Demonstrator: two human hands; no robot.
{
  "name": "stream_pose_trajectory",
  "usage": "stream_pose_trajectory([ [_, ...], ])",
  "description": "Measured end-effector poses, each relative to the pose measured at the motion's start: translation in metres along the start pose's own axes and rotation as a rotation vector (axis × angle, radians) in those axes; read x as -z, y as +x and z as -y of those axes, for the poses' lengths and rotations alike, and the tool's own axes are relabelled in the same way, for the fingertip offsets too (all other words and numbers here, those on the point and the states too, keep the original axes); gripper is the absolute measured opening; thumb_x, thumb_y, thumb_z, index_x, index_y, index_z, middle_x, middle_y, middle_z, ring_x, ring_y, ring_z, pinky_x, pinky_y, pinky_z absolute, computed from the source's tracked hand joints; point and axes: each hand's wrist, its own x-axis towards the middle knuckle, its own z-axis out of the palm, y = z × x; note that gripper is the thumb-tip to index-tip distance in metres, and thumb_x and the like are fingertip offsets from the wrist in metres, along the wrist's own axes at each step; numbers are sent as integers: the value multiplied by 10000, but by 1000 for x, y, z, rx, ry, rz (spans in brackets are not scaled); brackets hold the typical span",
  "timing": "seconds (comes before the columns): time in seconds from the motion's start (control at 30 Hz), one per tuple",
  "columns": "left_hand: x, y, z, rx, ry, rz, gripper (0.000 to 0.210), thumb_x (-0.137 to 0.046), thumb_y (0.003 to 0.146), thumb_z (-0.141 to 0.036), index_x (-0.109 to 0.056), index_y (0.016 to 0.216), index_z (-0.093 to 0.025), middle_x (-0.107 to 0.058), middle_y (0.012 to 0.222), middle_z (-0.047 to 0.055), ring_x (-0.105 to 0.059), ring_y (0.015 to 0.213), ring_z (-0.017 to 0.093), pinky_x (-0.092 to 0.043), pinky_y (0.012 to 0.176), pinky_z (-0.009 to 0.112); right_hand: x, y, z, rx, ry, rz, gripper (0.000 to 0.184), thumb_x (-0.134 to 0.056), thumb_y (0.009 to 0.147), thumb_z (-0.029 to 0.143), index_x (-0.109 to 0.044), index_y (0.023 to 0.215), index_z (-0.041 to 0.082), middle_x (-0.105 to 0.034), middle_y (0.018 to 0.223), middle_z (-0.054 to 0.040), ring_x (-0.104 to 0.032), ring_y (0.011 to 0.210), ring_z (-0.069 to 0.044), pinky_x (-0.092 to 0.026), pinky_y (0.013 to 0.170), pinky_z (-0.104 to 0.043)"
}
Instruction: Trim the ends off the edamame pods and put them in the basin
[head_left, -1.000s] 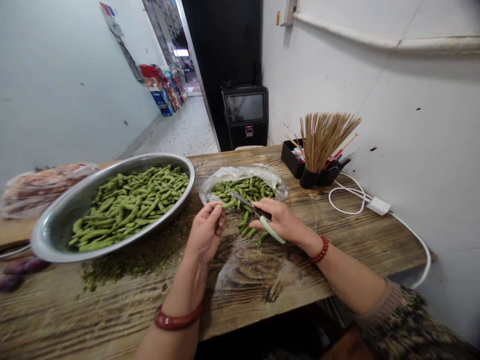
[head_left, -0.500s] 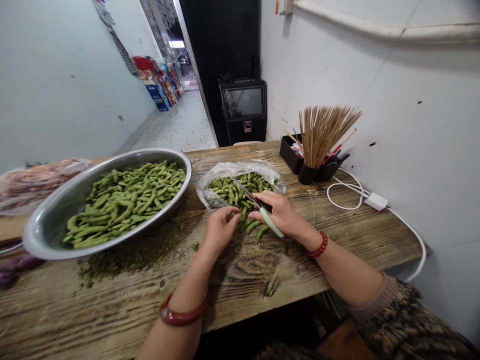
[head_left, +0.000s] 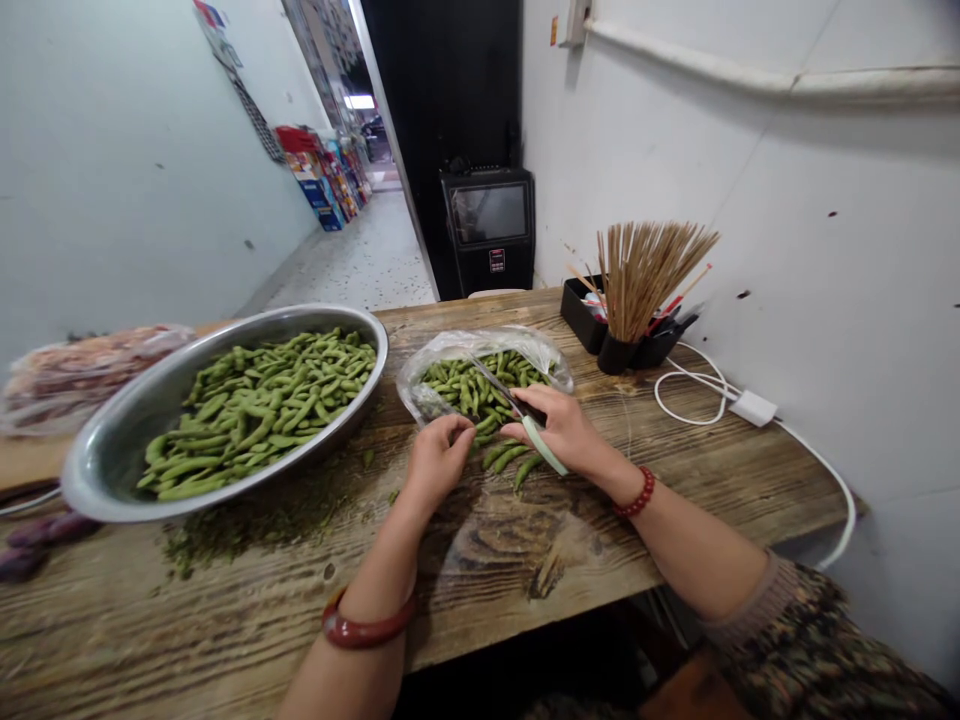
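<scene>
My right hand (head_left: pixel 564 425) grips scissors (head_left: pixel 541 447) with a pale green handle, their dark blades pointing up and left over the pods. Close by on the left, my left hand (head_left: pixel 437 458) is closed, thumb against fingers; whatever it pinches is hidden. Just beyond both hands lies a clear plastic bag (head_left: pixel 411 372), its mouth spread around green edamame pods (head_left: pixel 454 382). A few loose pods (head_left: pixel 504 458) rest on the wood beneath the scissors. To the left, a large metal basin (head_left: pixel 94 480) holds a broad heap of edamame (head_left: pixel 262 415).
Trimmings (head_left: pixel 240 530) are scattered on the wooden table (head_left: pixel 247 630) below the basin. A bag of pale meat-like pieces (head_left: pixel 82 370) lies far left, near purple items (head_left: pixel 41 540). Skewer sticks (head_left: pixel 649 280) stand in a black holder (head_left: pixel 616 355) beside a white cable (head_left: pixel 817 462).
The whole view has shifted slightly as the head moved. My left hand has drawn a little left, away from the scissors; my right hand keeps nearly the same pose.
</scene>
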Motion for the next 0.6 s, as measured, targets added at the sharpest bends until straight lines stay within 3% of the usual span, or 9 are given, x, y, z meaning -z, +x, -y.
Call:
stream_pose_trajectory([
  [0.33, 3, -4, -19, -69, -113, 91, 148, -548, 785, -253, -608, 689, -158, -606, 667, 11, -533, 655, 150, -388, 646, 254, -12, -3, -2, -49, 137, 32, 334, -670, 731, 187, -642, 1061, 146, -683, 905, -57, -639, 798, -173, -500, 750, -293],
  [0.6, -1, -7, -19, 172, -552, 35, 189, -652, 739, -337, -621, 742, -151, -552, 658, -13, -460, 602, 112, -358, 585, 219, -15, -5, 8, -32, 143, 82, 304, -642, 727, 162, -647, 1032, 158, -689, 937, -61, -642, 814, -178, -506, 750, -295],
])
